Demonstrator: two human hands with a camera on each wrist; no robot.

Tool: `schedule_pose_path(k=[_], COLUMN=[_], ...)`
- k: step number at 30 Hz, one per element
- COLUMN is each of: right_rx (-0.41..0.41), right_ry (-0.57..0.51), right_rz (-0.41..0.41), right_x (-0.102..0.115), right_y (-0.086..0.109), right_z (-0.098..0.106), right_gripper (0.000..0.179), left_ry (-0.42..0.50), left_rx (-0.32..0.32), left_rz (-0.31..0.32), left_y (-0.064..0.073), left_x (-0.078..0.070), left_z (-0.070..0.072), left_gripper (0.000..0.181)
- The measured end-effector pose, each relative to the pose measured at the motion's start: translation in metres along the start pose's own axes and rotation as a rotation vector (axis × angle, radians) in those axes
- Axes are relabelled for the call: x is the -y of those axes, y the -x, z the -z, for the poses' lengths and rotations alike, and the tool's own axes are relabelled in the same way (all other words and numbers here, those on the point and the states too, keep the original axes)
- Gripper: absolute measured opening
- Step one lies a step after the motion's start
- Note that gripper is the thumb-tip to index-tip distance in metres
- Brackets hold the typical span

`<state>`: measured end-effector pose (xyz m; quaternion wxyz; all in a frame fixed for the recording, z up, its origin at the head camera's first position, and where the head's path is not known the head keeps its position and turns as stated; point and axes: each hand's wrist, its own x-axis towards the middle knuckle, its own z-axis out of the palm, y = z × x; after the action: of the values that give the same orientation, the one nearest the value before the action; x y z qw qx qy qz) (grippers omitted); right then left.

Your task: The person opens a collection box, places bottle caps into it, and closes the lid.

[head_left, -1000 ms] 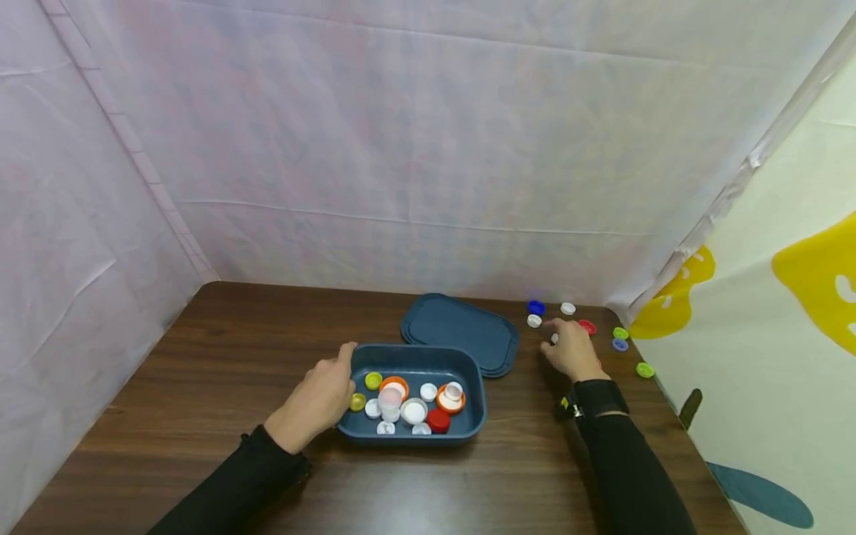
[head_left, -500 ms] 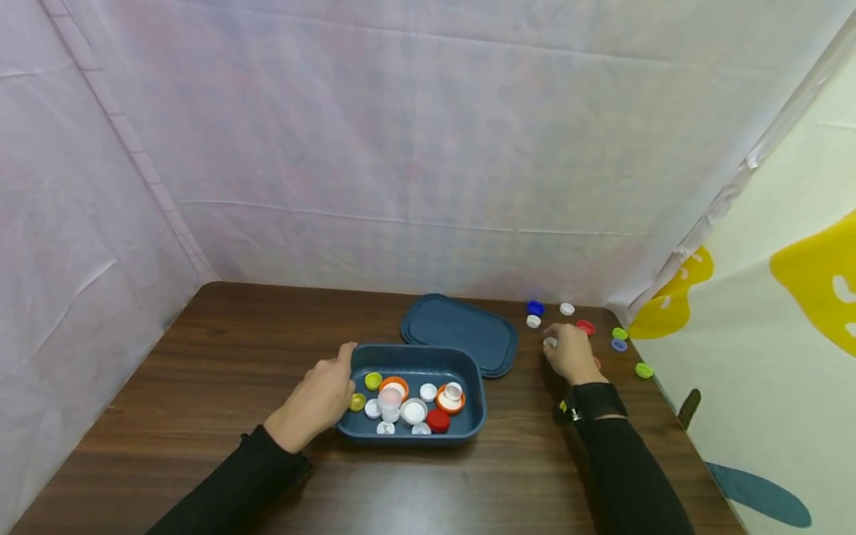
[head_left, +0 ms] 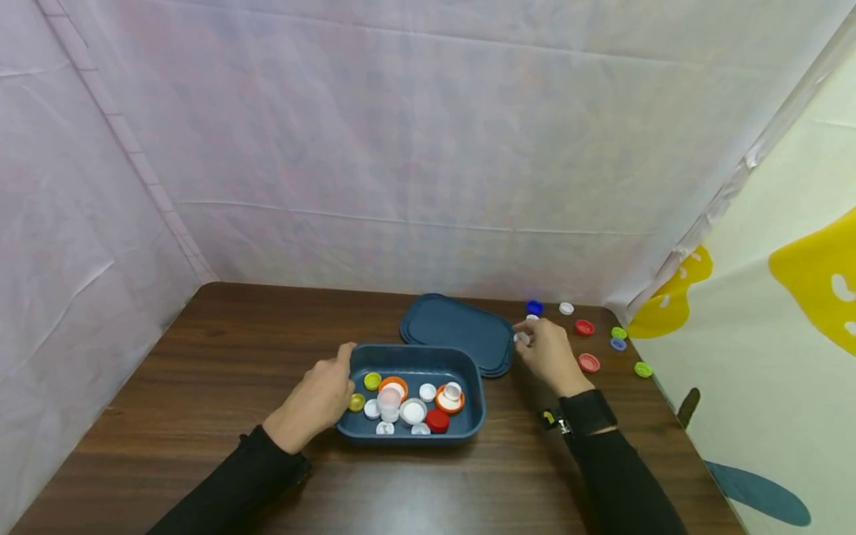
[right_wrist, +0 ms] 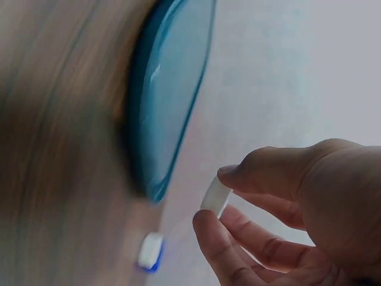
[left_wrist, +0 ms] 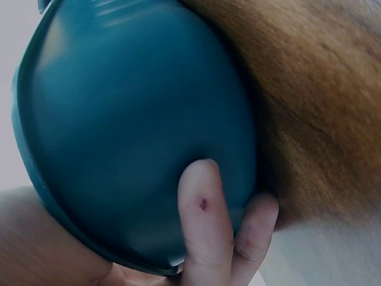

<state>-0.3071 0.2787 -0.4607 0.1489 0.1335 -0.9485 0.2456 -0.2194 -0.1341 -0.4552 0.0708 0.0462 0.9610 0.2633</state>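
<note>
My left hand [head_left: 310, 397] grips the left end of a dark blue plastic box [head_left: 414, 440]. In the left wrist view, fingers [left_wrist: 205, 220] lie against the box's outer wall. Inside the box are several bottle caps, among them a red cap [head_left: 438, 421], a yellow cap [head_left: 372, 381] and white ones. My right hand [head_left: 551, 357] pinches a white bottle cap [right_wrist: 215, 196] between thumb and fingertips, by the right edge of the dark blue lid [head_left: 461, 334]. The right wrist view shows this cap held on edge, above the table.
Loose caps lie at the table's back right: a blue cap [head_left: 534, 307], a white cap [head_left: 566, 308], two red caps, including the nearer red cap [head_left: 589, 362], a purple cap [head_left: 618, 344] and a green cap [head_left: 643, 369] near the edge. Fabric walls [head_left: 401, 148] border the table.
My right hand has picked up the white cap and moved left with it toward the lid, uncovering the nearer red cap. My left hand and the box have stayed put.
</note>
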Motion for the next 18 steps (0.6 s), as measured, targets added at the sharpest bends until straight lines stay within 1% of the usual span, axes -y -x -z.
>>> schedule_pose_path(k=[4,11,14,18], right_rx=[0.02,0.065,0.095,0.165], right_ry=[-0.057,-0.076,-0.09,-0.102], right_rz=[0.055,0.167,0.22,0.284], right_x=[0.031,0.081,0.099,0.116], right_y=[0.007,0.019,0.024,0.03], right_z=[0.0,-0.003,-0.006,-0.011], right_gripper=[0.023,0.024,0.023,0.023], left_ry=[-0.005,-0.006,-0.003,0.003], left_rx=[0.002,0.003,0.007,0.008], left_rz=[0.005,0.005,0.011,0.016], left_y=[0.0,-0.001,-0.001,-0.001], left_x=[0.0,0.001,0.001,0.001], left_z=[-0.001,-0.002,-0.002,-0.002], left_gripper=[0.066,0.066,0.066,0.066])
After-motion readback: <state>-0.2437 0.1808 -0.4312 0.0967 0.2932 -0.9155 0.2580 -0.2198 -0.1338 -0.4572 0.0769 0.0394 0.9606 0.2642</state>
